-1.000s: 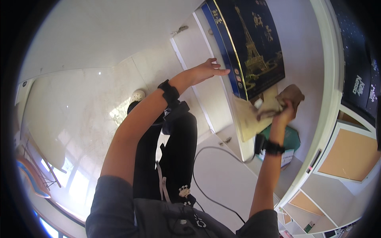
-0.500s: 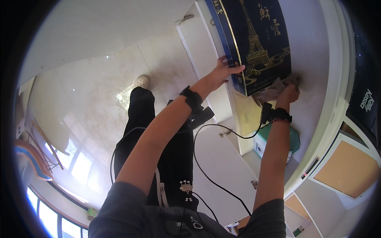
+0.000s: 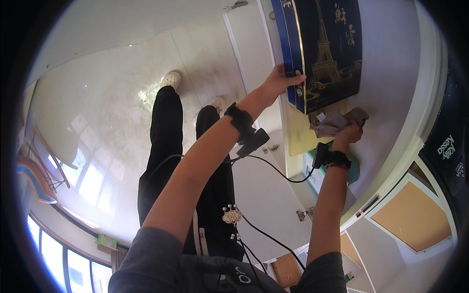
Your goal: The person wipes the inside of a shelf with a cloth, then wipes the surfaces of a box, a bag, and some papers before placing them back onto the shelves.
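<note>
My left hand point(image 3: 282, 83) grips the near left edge of a large dark blue box point(image 3: 337, 53), its thumb on the front face and its fingers on the side. The front face bears a gold tower drawing and gold script. Just below the box's near end, my right hand point(image 3: 350, 134) is closed on a crumpled grey-brown cloth point(image 3: 334, 123). The cloth bunches up past its fingers, and a small pale tag shows on it. Black bands with small devices and a cable are strapped to both wrists.
The box stands on a white surface point(image 3: 386, 73) in a cabinet. Beneath my right wrist is a green and white box point(image 3: 352, 168). An open white cabinet door point(image 3: 273, 195) hangs nearer me. A black printed bag or box point(image 3: 447, 141) lies at far right; a tiled floor point(image 3: 127, 93) spreads left.
My right hand with the cloth has moved nearer me, out from the box's lower edge, so more cloth shows. My left hand keeps its hold on the box. The view has shifted slightly.
</note>
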`<action>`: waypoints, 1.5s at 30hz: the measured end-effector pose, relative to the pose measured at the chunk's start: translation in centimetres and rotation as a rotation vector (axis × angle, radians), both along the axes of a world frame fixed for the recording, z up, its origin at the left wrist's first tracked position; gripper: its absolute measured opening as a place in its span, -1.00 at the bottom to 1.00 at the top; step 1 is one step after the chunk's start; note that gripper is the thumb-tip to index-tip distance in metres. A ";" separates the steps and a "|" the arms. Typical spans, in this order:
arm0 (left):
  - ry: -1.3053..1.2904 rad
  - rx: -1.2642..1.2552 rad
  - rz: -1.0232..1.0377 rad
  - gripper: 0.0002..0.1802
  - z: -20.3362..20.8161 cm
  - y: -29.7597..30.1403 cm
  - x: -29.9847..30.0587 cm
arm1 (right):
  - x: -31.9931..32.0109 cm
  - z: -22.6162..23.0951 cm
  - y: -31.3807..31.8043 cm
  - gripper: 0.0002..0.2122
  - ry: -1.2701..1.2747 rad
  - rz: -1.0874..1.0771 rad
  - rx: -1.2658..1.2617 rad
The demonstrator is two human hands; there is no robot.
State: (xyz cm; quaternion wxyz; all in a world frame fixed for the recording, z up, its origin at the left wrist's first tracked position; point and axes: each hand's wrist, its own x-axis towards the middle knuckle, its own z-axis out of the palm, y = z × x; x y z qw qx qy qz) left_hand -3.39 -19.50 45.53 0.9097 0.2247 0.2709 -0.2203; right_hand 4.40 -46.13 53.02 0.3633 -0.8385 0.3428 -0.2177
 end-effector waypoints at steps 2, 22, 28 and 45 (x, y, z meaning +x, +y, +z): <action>-0.080 0.023 -0.011 -0.22 0.0 0.1 0.0 | -0.5 0.4 0.1 -0.54 0.027 0.070 -0.178; 0.027 0.103 0.034 -0.21 -0.9 0.9 -3.0 | 1.1 2.2 -0.9 -0.58 0.172 0.098 -0.372; 0.063 0.084 -0.012 -0.18 -2.1 0.8 -1.9 | 5.7 -0.5 -7.4 -0.58 0.383 0.231 -0.026; -0.064 0.208 0.281 -0.15 -3.2 0.8 1.0 | 13.9 -2.4 3.1 -0.46 0.481 0.391 -0.486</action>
